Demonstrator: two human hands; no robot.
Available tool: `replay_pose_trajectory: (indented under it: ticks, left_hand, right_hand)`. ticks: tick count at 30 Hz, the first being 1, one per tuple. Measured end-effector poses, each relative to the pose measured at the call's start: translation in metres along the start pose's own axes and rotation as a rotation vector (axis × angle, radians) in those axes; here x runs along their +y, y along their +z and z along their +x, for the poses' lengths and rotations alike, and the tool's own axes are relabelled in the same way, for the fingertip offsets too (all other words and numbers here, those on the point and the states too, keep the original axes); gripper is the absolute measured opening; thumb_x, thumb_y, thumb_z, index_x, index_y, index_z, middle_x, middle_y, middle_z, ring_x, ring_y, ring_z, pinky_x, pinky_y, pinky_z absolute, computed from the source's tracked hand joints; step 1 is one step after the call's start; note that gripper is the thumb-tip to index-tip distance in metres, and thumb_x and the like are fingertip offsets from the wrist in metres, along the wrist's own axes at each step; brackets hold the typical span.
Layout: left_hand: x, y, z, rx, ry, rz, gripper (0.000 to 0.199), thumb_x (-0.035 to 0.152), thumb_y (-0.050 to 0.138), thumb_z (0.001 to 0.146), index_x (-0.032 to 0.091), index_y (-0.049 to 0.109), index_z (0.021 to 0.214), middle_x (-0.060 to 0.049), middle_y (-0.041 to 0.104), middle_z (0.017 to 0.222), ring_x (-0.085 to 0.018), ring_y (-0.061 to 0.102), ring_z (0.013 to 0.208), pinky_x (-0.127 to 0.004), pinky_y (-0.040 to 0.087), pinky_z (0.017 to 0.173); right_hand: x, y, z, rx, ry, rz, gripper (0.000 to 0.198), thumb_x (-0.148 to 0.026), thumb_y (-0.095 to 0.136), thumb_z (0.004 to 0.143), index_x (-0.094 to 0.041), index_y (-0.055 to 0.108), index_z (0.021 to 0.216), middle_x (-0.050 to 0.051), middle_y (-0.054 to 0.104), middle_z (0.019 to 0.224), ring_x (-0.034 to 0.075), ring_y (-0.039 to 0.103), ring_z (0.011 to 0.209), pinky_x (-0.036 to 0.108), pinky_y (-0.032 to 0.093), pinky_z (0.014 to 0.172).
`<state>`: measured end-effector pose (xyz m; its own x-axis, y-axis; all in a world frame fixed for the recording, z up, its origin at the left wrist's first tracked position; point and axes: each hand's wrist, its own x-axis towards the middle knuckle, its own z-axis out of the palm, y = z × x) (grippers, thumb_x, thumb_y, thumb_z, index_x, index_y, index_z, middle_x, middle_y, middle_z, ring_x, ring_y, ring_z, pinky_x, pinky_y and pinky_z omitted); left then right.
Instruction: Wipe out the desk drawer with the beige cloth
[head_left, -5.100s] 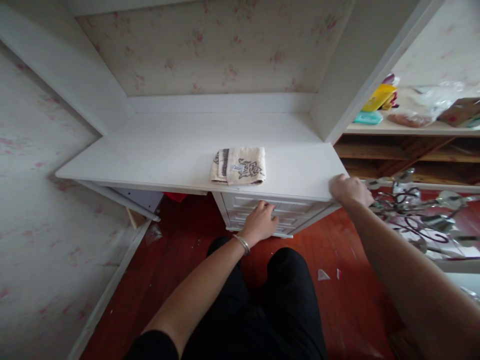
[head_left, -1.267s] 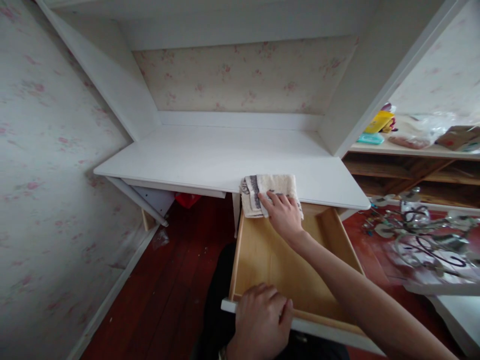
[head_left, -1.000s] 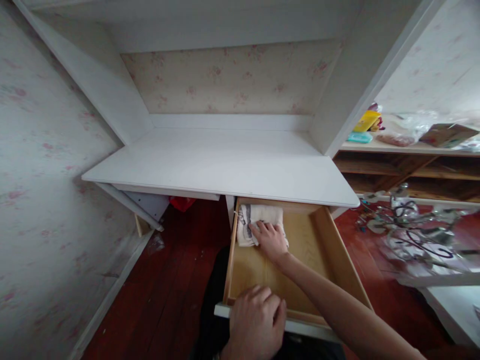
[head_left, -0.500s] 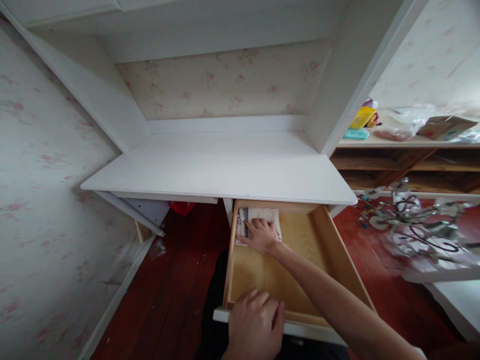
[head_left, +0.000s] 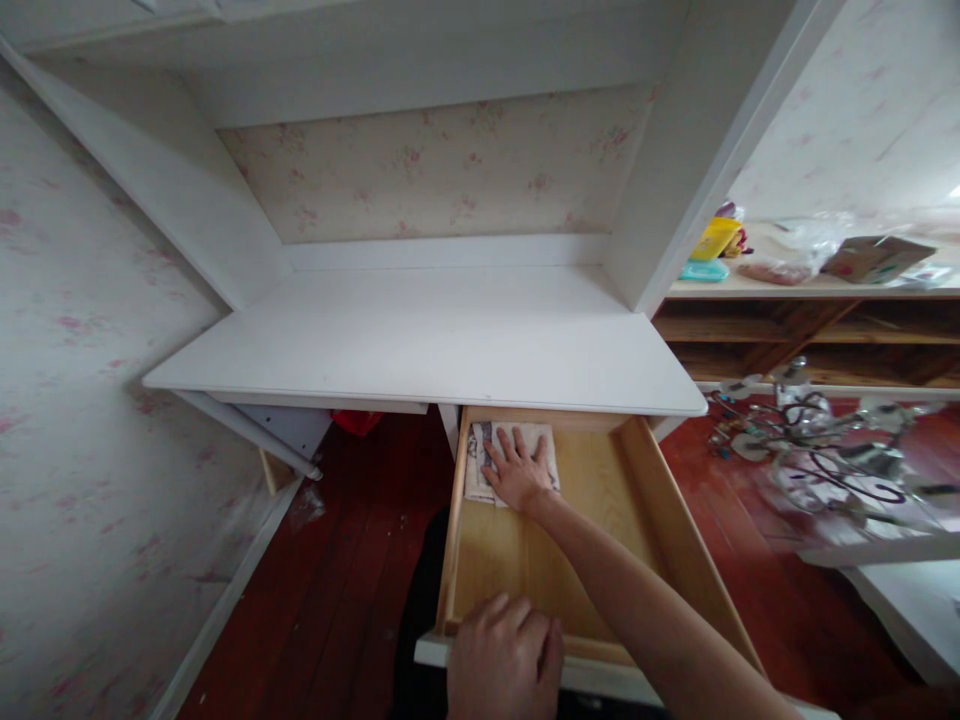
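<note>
The left hand [head_left: 504, 660] is curled over the white front panel [head_left: 431, 651] of a pulled-out, light-wood drawer [head_left: 600, 485], fingers bent across its top edge. The right hand [head_left: 519, 478] is open, fingers spread wide, palm down on a folded cream cloth with dark grey patterning [head_left: 478, 482]. The cloth lies flat inside the drawer, beyond the left hand, in the back corner to the right hand's left. Just beyond the right hand is the front edge of a white desk [head_left: 450, 335] with a smooth top. Well to the right of both hands, a chandelier with curled dark metal arms and glass parts [head_left: 832, 460] sits above the glossy red-brown wooden floor [head_left: 352, 570], which also extends left of the hands.
</note>
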<state>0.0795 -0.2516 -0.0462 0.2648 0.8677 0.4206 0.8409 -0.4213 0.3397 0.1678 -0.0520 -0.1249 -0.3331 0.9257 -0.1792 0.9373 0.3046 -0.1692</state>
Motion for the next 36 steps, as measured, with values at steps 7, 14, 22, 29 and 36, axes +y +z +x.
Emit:
replay_pose_trajectory:
  ticks: [7,14,22,29,36]
  left_hand:
    - [0.001,0.000,0.001,-0.015,-0.007,0.011,0.022,0.021,0.060,0.081,0.024,0.048,0.063,0.003,0.053,0.059,-0.015,0.050,0.060,-0.035,0.027,0.056]
    - [0.002,0.001,0.002,-0.041,-0.003,0.022,0.024,0.022,0.059,0.084,0.024,0.048,0.062,0.002,0.053,0.060,-0.016,0.050,0.062,-0.035,0.027,0.055]
    - [0.002,-0.002,0.002,-0.065,-0.016,0.031,0.024,0.021,0.057,0.085,0.023,0.049,0.062,0.002,0.053,0.060,-0.016,0.051,0.063,-0.034,0.028,0.056]
    - [0.004,-0.001,-0.002,-0.067,-0.017,0.050,0.023,0.022,0.058,0.086,0.024,0.049,0.065,0.003,0.053,0.062,-0.017,0.050,0.065,-0.035,0.028,0.057]
    - [0.003,-0.004,0.000,-0.068,0.015,0.050,0.023,0.021,0.055,0.087,0.024,0.049,0.066,0.003,0.053,0.062,-0.018,0.049,0.066,-0.036,0.030,0.061]
  right_hand:
    - [0.055,-0.006,-0.013,-0.058,-0.004,-0.053,0.061,-0.062,0.020,0.094,-0.038,0.028,0.150,0.001,0.011,0.161,0.034,0.002,0.146,0.077,-0.007,0.100]
    - [0.128,-0.006,-0.037,-0.031,0.092,-0.138,0.058,-0.059,0.023,0.094,-0.040,0.028,0.149,-0.002,0.012,0.161,0.038,0.005,0.145,0.079,-0.005,0.099]
    - [0.152,-0.005,-0.043,-0.067,0.107,-0.135,0.060,-0.059,0.027,0.094,-0.039,0.026,0.150,0.000,0.012,0.161,0.038,0.003,0.145,0.077,0.000,0.101]
    - [0.150,-0.011,-0.047,-0.126,0.104,-0.096,0.063,-0.060,0.029,0.093,-0.038,0.023,0.151,0.001,0.008,0.162,0.041,0.005,0.144,0.076,0.006,0.102]
    - [0.144,-0.037,-0.067,-0.258,0.002,-0.075,0.062,-0.049,0.050,0.086,-0.042,0.036,0.146,0.001,0.014,0.161,0.041,0.022,0.140,0.071,0.034,0.094]
